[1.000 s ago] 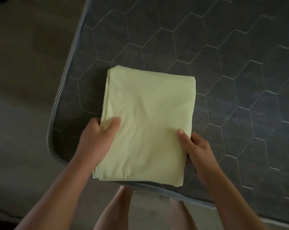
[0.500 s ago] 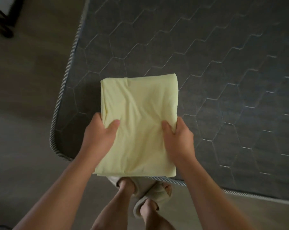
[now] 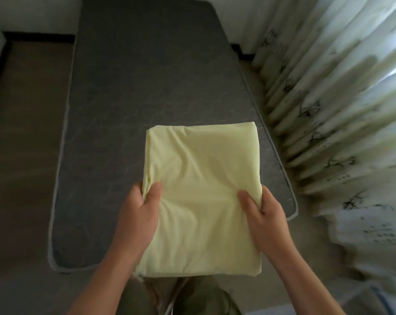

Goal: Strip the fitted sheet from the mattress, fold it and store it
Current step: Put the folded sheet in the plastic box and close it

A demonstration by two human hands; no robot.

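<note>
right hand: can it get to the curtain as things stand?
Probably not yet. The right hand grips the right edge of the folded sheet, thumb on top. Nothing stands between it and the curtain on that side, but it would have to let go, leaving the sheet to the left hand.

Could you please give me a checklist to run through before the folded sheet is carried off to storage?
1. Mattress stripped bare: ok.
2. Folded sheet forms a compact rectangle: ok.
3. Left hand grips its left edge: ok.
4. Right hand grips its right edge: ok.
5. Underside free of dangling ends: cannot tell.
6. Storage place in view: not ok, none shows.
</note>
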